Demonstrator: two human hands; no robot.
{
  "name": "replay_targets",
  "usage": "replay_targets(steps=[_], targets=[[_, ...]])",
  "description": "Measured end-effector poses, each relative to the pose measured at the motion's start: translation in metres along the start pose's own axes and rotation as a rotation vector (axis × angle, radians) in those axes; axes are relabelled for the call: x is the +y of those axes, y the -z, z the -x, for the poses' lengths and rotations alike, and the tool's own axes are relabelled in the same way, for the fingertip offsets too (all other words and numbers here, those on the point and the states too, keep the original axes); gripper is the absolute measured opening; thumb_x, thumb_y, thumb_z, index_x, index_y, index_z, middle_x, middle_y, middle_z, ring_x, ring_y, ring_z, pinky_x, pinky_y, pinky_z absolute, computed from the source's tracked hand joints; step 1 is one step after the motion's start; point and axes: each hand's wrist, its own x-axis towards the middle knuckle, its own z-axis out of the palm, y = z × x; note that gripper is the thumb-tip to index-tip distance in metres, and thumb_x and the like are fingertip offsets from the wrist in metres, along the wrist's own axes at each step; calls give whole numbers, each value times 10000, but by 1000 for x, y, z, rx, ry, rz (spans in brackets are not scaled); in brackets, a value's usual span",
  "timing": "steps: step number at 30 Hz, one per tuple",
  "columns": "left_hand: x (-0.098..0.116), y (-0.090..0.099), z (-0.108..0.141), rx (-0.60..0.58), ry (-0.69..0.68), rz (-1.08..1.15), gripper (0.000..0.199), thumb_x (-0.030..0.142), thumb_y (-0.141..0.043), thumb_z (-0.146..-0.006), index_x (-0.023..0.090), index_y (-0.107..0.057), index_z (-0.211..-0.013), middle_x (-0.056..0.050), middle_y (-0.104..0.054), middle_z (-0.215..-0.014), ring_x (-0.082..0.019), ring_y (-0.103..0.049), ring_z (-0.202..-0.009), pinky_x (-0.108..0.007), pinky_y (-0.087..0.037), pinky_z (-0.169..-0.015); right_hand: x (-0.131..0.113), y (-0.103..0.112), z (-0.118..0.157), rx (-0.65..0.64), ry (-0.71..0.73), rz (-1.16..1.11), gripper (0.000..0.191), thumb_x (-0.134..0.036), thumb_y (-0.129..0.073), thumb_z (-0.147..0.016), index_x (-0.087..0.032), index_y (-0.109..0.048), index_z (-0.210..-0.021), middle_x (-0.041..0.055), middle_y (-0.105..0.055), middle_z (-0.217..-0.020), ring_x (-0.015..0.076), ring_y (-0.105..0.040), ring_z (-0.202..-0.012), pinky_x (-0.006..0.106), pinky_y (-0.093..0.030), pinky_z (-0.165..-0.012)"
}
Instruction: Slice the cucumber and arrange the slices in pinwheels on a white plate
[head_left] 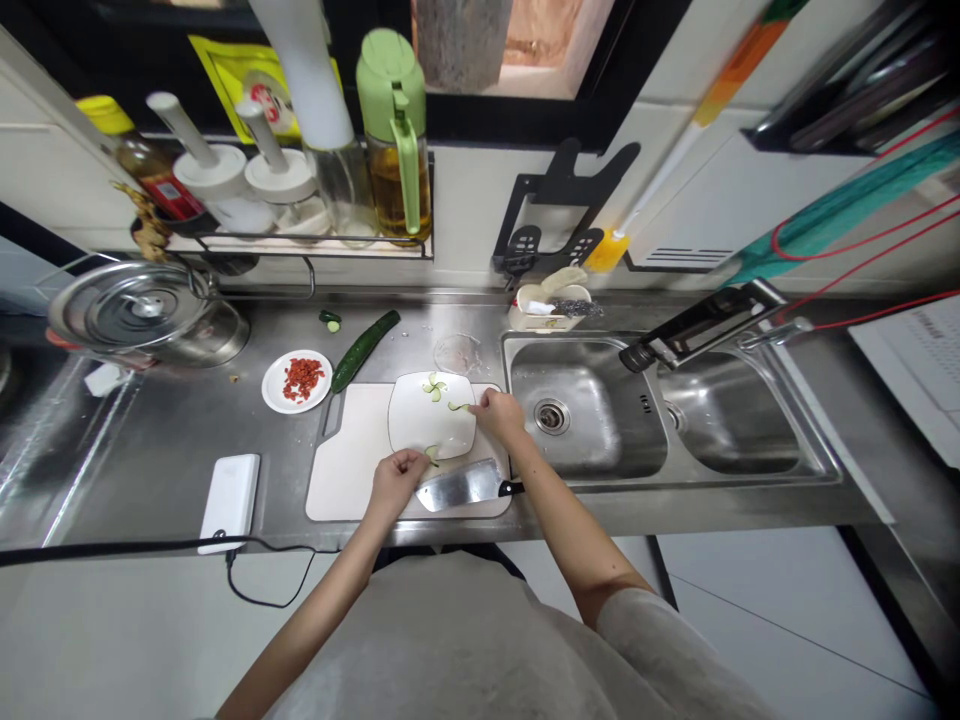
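My left hand (pixel 397 482) pinches a thin cucumber slice (pixel 431 455) at the near edge of a white square plate (pixel 409 430). Above the plate's right side, my right hand (pixel 496 412) holds another cucumber slice (pixel 458 407) between its fingertips. Several slices form a small flower-like cucumber arrangement (pixel 433 387) toward the back of the plate. The plate rests on a pale cutting board (pixel 345 470). In front of it lies a cleaver (pixel 463 485), its black handle pointing right.
Left of the board are a whole cucumber (pixel 365 350), cucumber end pieces (pixel 330 321), a small plate of red berries (pixel 297 402) and a white power bank (pixel 231 498) with a cable. A lidded steel pot (pixel 202 330) stands farther left. The double sink (pixel 592 480) borders the right.
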Motion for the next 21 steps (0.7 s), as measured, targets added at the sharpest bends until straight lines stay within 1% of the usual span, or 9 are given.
replay_targets(steps=[3, 5, 9, 12, 16, 21], targets=[[2, -1, 1, 0, -1, -1, 404, 534, -675, -639, 130, -668, -664, 54, -428, -480, -68, -327, -476, -216, -242, -495, 0, 7, -1, -4, 28, 31, 288, -468, -585, -842, -203, -622, -949, 72, -668, -946, 194, -598, -858, 249, -352, -641], [2, -1, 2, 1, 1, 0, 405, 537, -673, -639, 133, -667, -658, 55, -426, -477, -68, -325, -473, -217, -242, -493, -1, 8, -1, 5, 77, 50, 274, -440, -581, -844, -202, -613, -975, 73, -668, -969, 196, -597, -864, 251, -356, -649], [4, -1, 2, 4, 2, 7, 397, 528, -673, -635, 132, -665, -657, 52, -432, -484, -70, -337, -482, -217, -246, -497, -2, 2, 4, 37, 224, 89, 235, -341, -521, -874, -206, -587, -1055, 68, -656, -1028, 194, -588, -907, 255, -370, -684], [4, -1, 2, 0, 4, 5, 394, 524, -669, -634, 131, -663, -656, 52, -432, -487, -71, -341, -488, -216, -251, -503, -4, -3, 8, 29, 287, 137, 238, -293, -470, -896, -210, -576, -1092, 70, -640, -1070, 193, -583, -931, 257, -379, -702], [3, -2, 2, 10, 8, 1, 381, 513, -665, -636, 133, -659, -654, 50, -433, -489, -71, -337, -485, -217, -251, -501, -5, -5, 11, 24, 340, 200, 239, -262, -427, -913, -212, -591, -1079, 75, -631, -1057, 195, -587, -924, 260, -381, -695], [2, -3, 2, 12, 0, 8, 379, 511, -670, -635, 133, -657, -651, 53, -414, -473, -68, -321, -466, -217, -235, -485, -2, -4, 9, 9, 361, 210, 246, -238, -435, -904, -215, -608, -1078, 82, -633, -1045, 199, -588, -933, 261, -384, -710]])
